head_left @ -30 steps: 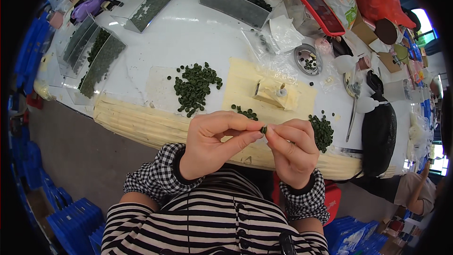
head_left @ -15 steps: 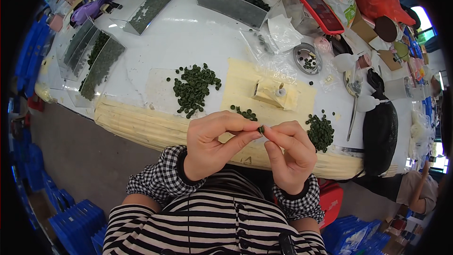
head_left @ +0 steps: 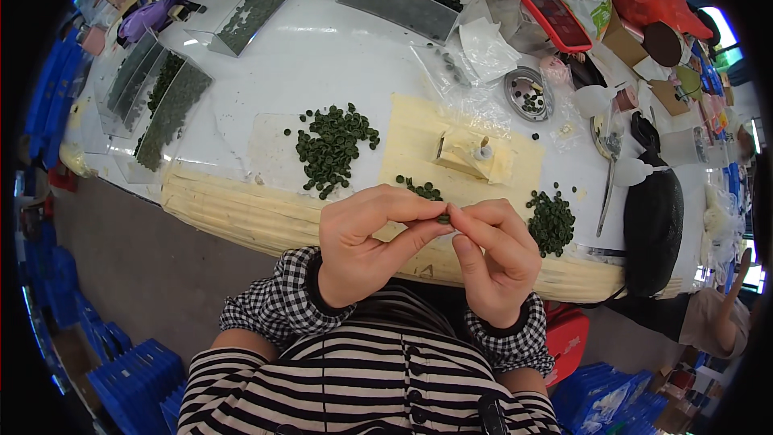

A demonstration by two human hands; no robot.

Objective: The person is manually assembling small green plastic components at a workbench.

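Observation:
Above the front edge of the table, my left hand pinches a small dark green button-like disc between thumb and forefinger. My right hand meets it from the other side, its forefinger tip against the disc and its thumb held apart below. Just beyond my fingertips lies a little group of similar green discs. A larger heap of discs spreads on the left, and a smaller heap sits on the right. Behind my hands, a small block with an upright peg stands on a cream sheet.
Clear bins of green discs stand at the back left, far left and back centre. A round metal dish, a red-cased phone, a spoon-like tool and a black bag crowd the right.
The green disc has turned from edge-on to lying flatter between my fingertips. Both hands remain in nearly the same place; the view has shifted slightly.

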